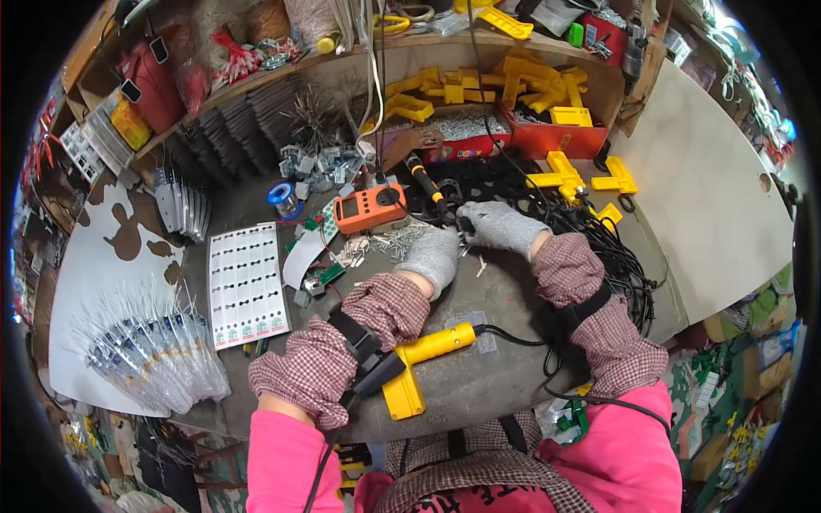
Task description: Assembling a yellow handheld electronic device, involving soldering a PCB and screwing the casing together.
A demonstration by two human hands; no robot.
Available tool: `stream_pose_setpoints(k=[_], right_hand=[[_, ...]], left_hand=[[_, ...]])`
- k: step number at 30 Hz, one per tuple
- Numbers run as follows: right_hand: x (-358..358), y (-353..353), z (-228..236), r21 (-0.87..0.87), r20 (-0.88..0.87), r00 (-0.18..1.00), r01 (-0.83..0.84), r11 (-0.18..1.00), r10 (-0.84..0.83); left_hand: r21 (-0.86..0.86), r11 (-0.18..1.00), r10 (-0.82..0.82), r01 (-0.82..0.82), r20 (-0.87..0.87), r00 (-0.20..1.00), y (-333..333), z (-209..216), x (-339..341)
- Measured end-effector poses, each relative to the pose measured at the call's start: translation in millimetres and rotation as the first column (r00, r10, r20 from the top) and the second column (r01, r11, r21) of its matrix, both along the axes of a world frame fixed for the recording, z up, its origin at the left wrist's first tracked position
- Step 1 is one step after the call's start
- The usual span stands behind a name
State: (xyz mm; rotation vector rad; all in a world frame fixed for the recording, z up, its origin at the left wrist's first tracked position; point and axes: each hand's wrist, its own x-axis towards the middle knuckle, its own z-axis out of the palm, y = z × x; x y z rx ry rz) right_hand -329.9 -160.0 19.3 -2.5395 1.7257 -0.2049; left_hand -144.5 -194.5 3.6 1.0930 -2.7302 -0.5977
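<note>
My left hand (430,256) and my right hand (499,227), both in grey knit gloves, meet near the middle of the bench. The right fingers are closed on a small black part at their tips. Beside them the left fingers are bent and closed; what they hold is too small to make out. A black-and-yellow screwdriver (424,182) lies just beyond, its lower end close to my fingertips. Left of it sits an orange multimeter (369,209). Small pale pins (389,244) lie scattered next to my left hand. Nearer me rests a yellow handle-shaped housing (434,344) with a black cable.
A white label sheet (248,286), a solder spool (282,198) and green circuit boards (327,274) lie at left. Bagged wires (158,350) stand farther left. Black cables (616,269) pile up at right. Yellow plastic shells (560,175) and a red tray (556,137) stand at the back.
</note>
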Motion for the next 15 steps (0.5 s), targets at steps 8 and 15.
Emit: stream_pose_setpoints(k=[8, 15], right_hand=[[10.4, 30.0, -27.7, 0.537, 0.594, 0.682, 0.061, 0.842, -0.428], [3.2, 22.2, -28.0, 0.346, 0.862, 0.440, -0.148, 0.926, -0.252]], left_hand=[[0.027, 0.999, 0.024, -0.021, -0.106, 0.994, -5.0, 34.4, 27.1], [-0.289, 0.947, -0.063, 0.140, 0.260, 0.964, 26.5, 67.6, 98.7]])
